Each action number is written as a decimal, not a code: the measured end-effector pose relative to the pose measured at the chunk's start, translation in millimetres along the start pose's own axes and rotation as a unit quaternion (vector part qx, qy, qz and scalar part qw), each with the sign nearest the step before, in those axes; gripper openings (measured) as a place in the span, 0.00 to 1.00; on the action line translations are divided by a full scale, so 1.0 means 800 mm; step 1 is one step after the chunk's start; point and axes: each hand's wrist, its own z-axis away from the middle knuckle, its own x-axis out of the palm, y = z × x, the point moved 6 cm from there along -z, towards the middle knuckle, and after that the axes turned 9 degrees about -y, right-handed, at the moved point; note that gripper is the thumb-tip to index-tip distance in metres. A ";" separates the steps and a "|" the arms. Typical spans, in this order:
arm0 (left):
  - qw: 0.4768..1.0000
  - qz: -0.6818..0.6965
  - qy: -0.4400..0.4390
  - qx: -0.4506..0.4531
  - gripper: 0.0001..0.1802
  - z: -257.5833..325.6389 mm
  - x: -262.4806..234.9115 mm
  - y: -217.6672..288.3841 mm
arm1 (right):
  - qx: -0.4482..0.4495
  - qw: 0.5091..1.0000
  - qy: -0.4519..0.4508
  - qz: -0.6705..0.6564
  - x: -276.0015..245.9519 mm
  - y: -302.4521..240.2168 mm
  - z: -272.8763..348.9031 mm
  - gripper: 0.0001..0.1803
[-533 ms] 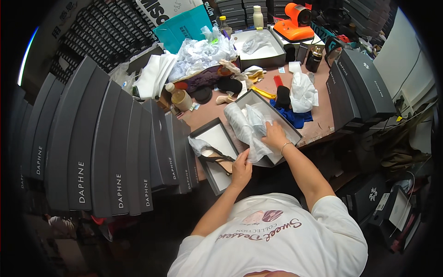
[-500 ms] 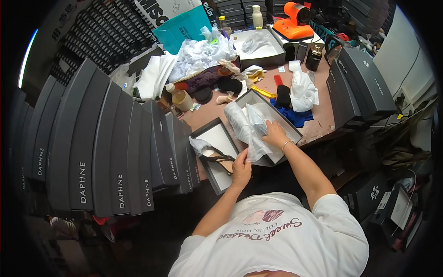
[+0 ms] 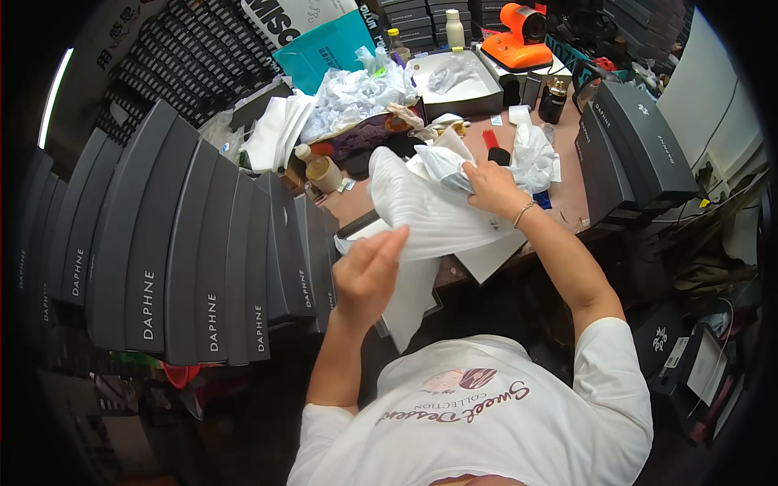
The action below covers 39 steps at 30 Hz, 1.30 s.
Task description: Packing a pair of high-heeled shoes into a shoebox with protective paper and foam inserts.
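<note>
A thin white wrapping sheet is spread out in front of me, lifted over the open shoebox. My left hand is closed, pinching the sheet's near left edge. At its far right side my right hand grips a paper-wrapped bundle; what lies inside the paper is hidden. Sheet and left hand cover most of a second shoebox part on the left, and the black sandal in it is out of sight.
Dark grey shoeboxes stand in a row at left, with more boxes at right. Crumpled tissue paper, a bottle of pale liquid, a dark bottle and an orange device stand farther back.
The white sheet has been raised out of the box and unfolded wide. My left hand has moved left and up with its edge; my right hand has risen slightly with the bundle.
</note>
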 end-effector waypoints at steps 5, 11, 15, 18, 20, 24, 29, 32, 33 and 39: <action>0.902 -0.035 -0.430 0.010 0.19 0.032 0.061 0.053 | -0.005 0.999 -0.014 0.047 -0.008 0.007 -0.009 0.24; 0.921 0.140 -0.358 -0.063 0.22 0.040 0.109 0.000 | -0.013 0.998 0.010 0.061 -0.027 0.020 0.012 0.26; 0.892 -0.060 -0.447 -0.013 0.25 0.033 0.172 -0.021 | -0.030 0.997 0.040 0.058 -0.069 0.016 0.026 0.27; 0.796 -0.010 -0.605 -0.028 0.29 0.046 0.253 -0.035 | -0.057 0.993 0.085 0.060 -0.101 0.011 0.032 0.27; 0.807 0.101 -0.579 -0.058 0.29 0.055 0.307 -0.055 | -0.088 0.983 0.139 0.086 -0.122 0.005 0.035 0.29; 0.830 0.190 -0.516 -0.092 0.28 0.037 0.366 -0.081 | -0.051 0.982 0.109 0.145 -0.145 0.025 0.028 0.31; 0.830 -0.005 -0.558 0.004 0.21 0.048 0.397 -0.065 | -0.023 0.991 0.029 0.131 -0.120 0.032 0.019 0.32; 0.856 0.065 -0.512 -0.026 0.20 0.056 0.402 -0.082 | 0.012 0.992 -0.001 0.125 -0.106 0.027 0.017 0.32; 0.862 0.128 -0.487 -0.051 0.20 0.049 0.402 -0.091 | -0.009 0.983 0.075 0.165 -0.120 0.021 0.019 0.31; 0.923 0.294 -0.202 -0.148 0.12 0.027 0.233 -0.090 | -0.051 0.985 0.150 -0.074 -0.193 -0.011 0.073 0.29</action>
